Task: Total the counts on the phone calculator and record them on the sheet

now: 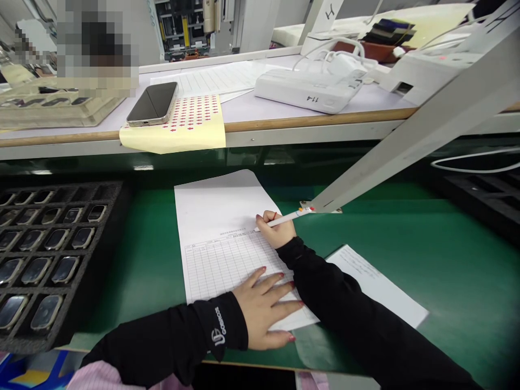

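A white form sheet with a printed grid (221,233) lies on the green mat (426,260). My left hand (264,311) lies flat on the sheet's lower edge, fingers spread, holding it down. My right hand (276,230) is closed round a white pen (290,218), its tip resting near the top of the grid. Both arms wear black sleeves.
A black foam tray (109,216) of several small dark glass parts sits at the left. A second paper (377,284) lies to the right. On the raised shelf behind are a phone (153,103), a yellow sticker sheet (190,122), a white device (309,89). A slanted grey bar (406,141) crosses overhead.
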`<state>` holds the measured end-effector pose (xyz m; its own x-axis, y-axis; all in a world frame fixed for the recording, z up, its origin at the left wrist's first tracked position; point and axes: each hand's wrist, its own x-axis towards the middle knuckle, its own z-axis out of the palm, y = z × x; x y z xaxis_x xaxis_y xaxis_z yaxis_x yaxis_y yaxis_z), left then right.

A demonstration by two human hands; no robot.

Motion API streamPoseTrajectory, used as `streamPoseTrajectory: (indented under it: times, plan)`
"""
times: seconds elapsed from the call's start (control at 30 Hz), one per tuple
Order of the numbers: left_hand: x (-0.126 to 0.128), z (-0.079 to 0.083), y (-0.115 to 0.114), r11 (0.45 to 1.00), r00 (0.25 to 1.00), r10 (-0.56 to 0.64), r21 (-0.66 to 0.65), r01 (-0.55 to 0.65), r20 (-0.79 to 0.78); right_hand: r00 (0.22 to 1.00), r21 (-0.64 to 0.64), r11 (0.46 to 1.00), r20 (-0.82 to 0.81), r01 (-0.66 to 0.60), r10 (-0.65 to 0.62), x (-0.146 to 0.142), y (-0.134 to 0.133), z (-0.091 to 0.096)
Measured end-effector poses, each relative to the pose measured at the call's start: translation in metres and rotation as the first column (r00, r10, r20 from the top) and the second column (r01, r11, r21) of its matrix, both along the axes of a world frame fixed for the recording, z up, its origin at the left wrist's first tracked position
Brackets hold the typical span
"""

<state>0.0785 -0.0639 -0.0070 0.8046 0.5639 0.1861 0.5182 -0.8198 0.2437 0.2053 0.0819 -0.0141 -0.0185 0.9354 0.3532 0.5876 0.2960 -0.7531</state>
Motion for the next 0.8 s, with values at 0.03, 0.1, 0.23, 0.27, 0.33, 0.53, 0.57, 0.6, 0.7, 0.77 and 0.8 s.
streamPoseTrajectory:
  times: [0.03,0.1,0.23,0.27,0.33,0.53,0.57,0.6,0.7,0.77,0.8]
  plan:
    - [0.0,-0.0001,0.0,1.0,1.0,0.001,0.001,-0.001,0.001,1.0,-0.001,1.0,0.003,0.001,-0.001,-0.0002,-0.0002,0.0]
    - [-0.0001,-0.0003,-0.0002,1.0,1.0,0.003,0.002,-0.003,0.004,1.0,-0.006,1.0,0.005,-0.003,0.003,-0.0004,-0.0007,0.0]
    - [-0.0002,-0.0008,-0.0008,1.0,1.0,0.007,0.006,-0.007,0.008,1.0,-0.026,1.0,0.002,-0.015,0.015,-0.0002,-0.0011,0.0003]
    - [-0.0002,-0.0008,-0.0008,1.0,1.0,0.009,0.009,-0.009,0.01,1.0,-0.026,1.0,0.003,-0.014,0.014,-0.0001,-0.001,0.0005]
    - [-0.0002,-0.0003,-0.0008,1.0,1.0,0.012,0.01,-0.012,0.013,1.0,-0.021,1.0,0.005,-0.001,0.001,0.0002,-0.0009,0.0005]
    - [0.0,0.0019,0.0005,1.0,1.0,-0.007,-0.007,0.006,-0.018,1.0,-0.011,1.0,0.011,0.021,-0.021,0.0004,0.0003,-0.0011]
    - [0.0001,0.0019,0.0005,1.0,1.0,-0.005,-0.006,0.004,-0.015,1.0,-0.009,1.0,0.011,0.017,-0.017,0.0004,0.0006,-0.0014]
    - [0.0001,0.0017,0.0005,1.0,1.0,-0.002,-0.003,0.002,-0.01,1.0,-0.007,1.0,0.011,0.018,-0.018,0.0005,0.0008,-0.0016]
    - [0.0002,0.0011,0.0002,1.0,1.0,0.002,0.002,-0.002,0.001,0.999,-0.005,0.999,0.014,0.032,-0.031,0.0007,0.001,-0.0017]
    - [0.0002,0.0011,0.0001,1.0,1.0,0.0,0.001,0.0,-0.003,0.999,0.0,0.999,0.018,0.048,-0.048,0.0008,0.0011,-0.0018]
    - [0.0002,0.0013,0.0001,1.0,1.0,0.0,0.001,0.0,-0.006,0.998,0.006,0.998,0.02,0.056,-0.056,0.0008,0.0012,-0.0021]
